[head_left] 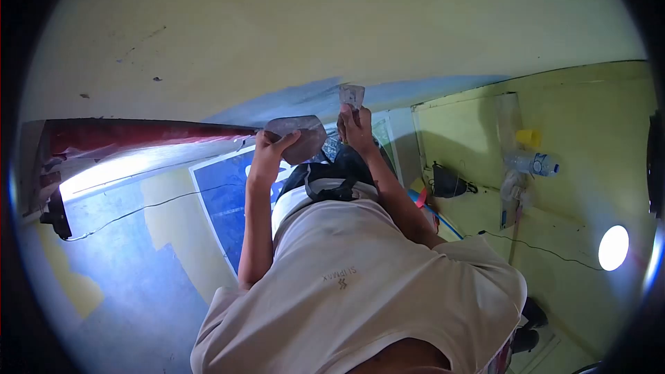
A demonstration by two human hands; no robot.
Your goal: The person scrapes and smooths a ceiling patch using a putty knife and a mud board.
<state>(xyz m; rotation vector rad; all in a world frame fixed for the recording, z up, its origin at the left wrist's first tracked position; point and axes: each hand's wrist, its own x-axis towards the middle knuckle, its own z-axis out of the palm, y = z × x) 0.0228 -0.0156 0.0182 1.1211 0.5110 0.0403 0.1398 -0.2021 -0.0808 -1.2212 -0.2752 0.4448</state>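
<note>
My left hand (270, 156) is closed round the edge of a flat grey plate (298, 137) with rounded corners, its thumb lying across the top face. To the right of it, my right hand (356, 130) grips a putty knife (352, 95). The knife's wide, grey-smeared blade points away from me and overlaps the blue-grey patch on the pale yellow wall (332, 34). Fingers cover most of the knife's handle. The two hands are a short way apart, in front of my body.
A dark red strip (145, 137) runs along the left beside a bright light. Below lies a blue board (225, 194), with a thin cable (152, 211) near it. At right are a plastic bottle (533, 163), a yellow cup (528, 138), a dark bag (449, 181) and a round lamp (614, 248).
</note>
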